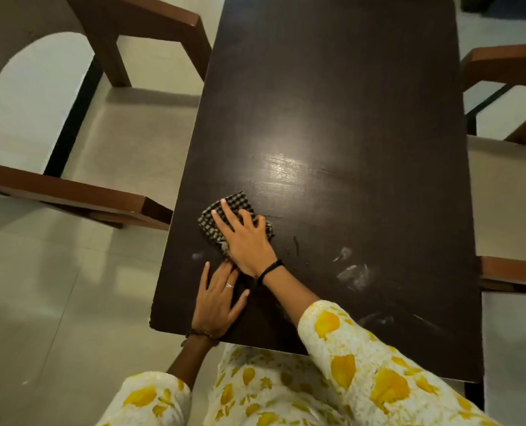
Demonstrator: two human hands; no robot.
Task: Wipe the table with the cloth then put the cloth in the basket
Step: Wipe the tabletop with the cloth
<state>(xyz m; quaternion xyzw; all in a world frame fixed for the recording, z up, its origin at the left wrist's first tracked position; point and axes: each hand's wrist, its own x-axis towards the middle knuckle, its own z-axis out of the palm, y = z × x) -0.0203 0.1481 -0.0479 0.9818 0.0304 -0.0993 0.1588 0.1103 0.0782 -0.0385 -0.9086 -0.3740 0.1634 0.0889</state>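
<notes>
A dark brown wooden table [347, 103] fills the middle of the head view. A folded black-and-cream checked cloth [218, 215] lies on its near left part. My right hand [244, 238] presses flat on the cloth with fingers spread, covering most of it. My left hand [217, 298] rests flat on the tabletop just behind the cloth, near the table's front left corner, holding nothing. White smears [352, 273] mark the table surface to the right of my hands. No basket is in view.
A wooden chair with a pale seat [126, 133] stands at the table's left side, its armrest [71, 192] close to the table edge. Another chair [507, 167] stands at the right side. The floor is pale tile.
</notes>
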